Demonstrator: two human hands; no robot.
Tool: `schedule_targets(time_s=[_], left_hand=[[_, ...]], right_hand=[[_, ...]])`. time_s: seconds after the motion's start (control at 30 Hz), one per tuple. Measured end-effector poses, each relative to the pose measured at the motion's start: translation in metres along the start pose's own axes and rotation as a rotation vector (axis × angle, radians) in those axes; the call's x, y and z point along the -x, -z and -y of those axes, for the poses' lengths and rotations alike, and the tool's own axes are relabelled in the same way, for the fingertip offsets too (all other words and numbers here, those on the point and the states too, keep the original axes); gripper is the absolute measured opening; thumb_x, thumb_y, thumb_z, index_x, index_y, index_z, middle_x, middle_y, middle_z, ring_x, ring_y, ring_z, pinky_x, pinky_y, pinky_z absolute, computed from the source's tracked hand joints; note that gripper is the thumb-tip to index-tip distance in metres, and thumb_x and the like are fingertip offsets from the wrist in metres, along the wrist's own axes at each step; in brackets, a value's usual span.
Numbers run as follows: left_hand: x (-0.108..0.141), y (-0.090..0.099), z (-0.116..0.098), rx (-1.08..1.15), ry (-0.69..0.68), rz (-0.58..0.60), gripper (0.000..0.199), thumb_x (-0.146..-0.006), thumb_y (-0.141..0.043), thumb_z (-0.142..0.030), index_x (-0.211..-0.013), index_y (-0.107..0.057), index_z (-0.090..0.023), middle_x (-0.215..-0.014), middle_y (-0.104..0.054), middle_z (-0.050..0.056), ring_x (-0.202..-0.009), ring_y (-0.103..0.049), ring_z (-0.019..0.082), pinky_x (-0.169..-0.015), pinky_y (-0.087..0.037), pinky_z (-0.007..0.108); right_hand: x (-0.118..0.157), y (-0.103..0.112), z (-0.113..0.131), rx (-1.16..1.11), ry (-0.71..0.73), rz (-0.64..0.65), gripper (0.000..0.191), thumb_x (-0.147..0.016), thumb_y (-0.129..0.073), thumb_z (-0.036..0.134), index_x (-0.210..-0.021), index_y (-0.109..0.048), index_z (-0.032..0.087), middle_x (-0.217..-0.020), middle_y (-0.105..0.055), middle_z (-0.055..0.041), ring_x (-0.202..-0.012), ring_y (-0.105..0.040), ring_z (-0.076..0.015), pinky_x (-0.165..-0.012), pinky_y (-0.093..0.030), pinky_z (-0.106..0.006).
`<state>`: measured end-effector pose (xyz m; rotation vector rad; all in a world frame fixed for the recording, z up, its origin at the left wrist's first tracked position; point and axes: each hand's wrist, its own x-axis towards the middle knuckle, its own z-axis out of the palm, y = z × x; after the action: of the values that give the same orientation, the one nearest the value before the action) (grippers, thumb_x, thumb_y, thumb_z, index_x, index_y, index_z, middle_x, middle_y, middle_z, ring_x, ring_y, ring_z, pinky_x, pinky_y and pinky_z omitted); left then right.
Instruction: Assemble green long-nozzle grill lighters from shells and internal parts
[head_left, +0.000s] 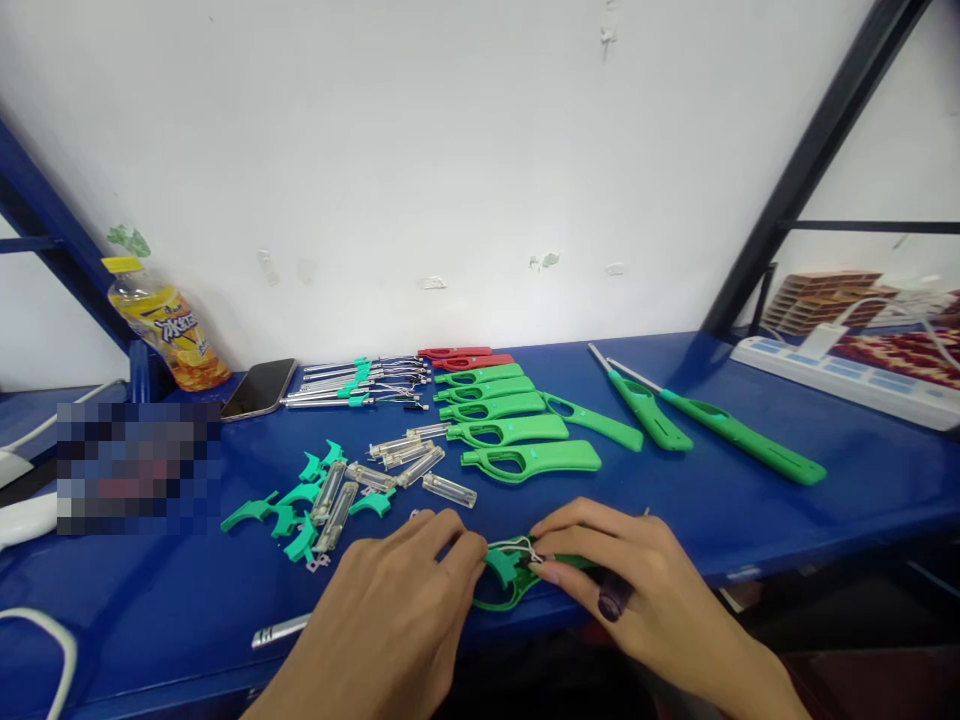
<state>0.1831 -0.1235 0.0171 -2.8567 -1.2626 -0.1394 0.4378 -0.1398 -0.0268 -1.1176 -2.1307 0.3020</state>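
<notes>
Near the table's front edge, a green lighter casing (501, 603) lies opened up between my hands, with a teal trigger (503, 566) and white wires (516, 543) in it. My left hand (420, 580) is closed on the casing's front end, from which a silver metal tube (281, 631) sticks out to the left. With thumb and fingertips, my right hand (630, 570) pinches the white wires at the casing's middle. A tool with a dark purple handle (613, 597) is tucked across that same hand. My right fingers cover the casing's rear part.
Beyond my hands lie green casing halves (551, 458), red casings (469, 362), clear fuel tanks (448, 490), teal triggers (300, 540) and metal tubes with wires (360, 380). Two assembled lighters (742, 437) rest at right, before a power strip (847, 380). A phone (259, 388) and bottle (169, 325) are at left.
</notes>
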Motion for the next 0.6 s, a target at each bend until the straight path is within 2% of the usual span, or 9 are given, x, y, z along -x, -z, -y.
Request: schedule_targets(time_s=[0.13, 0.4, 0.6], left_hand=[[-0.004, -0.0013, -0.0029, 0.014, 0.014, 0.0, 0.034, -0.102, -0.045, -0.005, -0.109, -0.071, -0.026, -0.105, -0.073, 0.004, -0.091, -0.074, 0.027, -0.059, -0.046, 0.032], [-0.005, -0.0034, -0.0033, -0.016, 0.013, 0.02, 0.038, -0.096, -0.047, -0.001, -0.112, -0.072, -0.025, -0.109, -0.073, 0.005, -0.092, -0.076, 0.029, -0.058, -0.051, 0.034], [-0.0068, -0.0039, -0.0029, 0.001, 0.02, -0.015, 0.03, -0.103, -0.048, -0.009, -0.108, -0.073, -0.026, -0.101, -0.074, 0.004, -0.088, -0.077, 0.029, -0.057, -0.051, 0.035]], right_hand=[[0.0001, 0.0002, -0.0004, 0.004, 0.001, 0.003, 0.022, -0.11, -0.06, 0.033, -0.106, -0.081, 0.027, -0.109, -0.082, -0.0054, -0.084, -0.08, -0.0185, -0.08, -0.063, -0.029], [0.0004, -0.0001, -0.0009, 0.006, -0.007, 0.021, 0.022, -0.111, -0.057, 0.031, -0.108, -0.079, 0.027, -0.112, -0.081, -0.005, -0.087, -0.08, -0.0183, -0.082, -0.062, -0.029], [0.0001, 0.0014, 0.0002, 0.018, -0.004, 0.022, 0.022, -0.111, -0.057, 0.033, -0.108, -0.078, 0.028, -0.111, -0.081, -0.0048, -0.086, -0.08, -0.0185, -0.081, -0.061, -0.029]])
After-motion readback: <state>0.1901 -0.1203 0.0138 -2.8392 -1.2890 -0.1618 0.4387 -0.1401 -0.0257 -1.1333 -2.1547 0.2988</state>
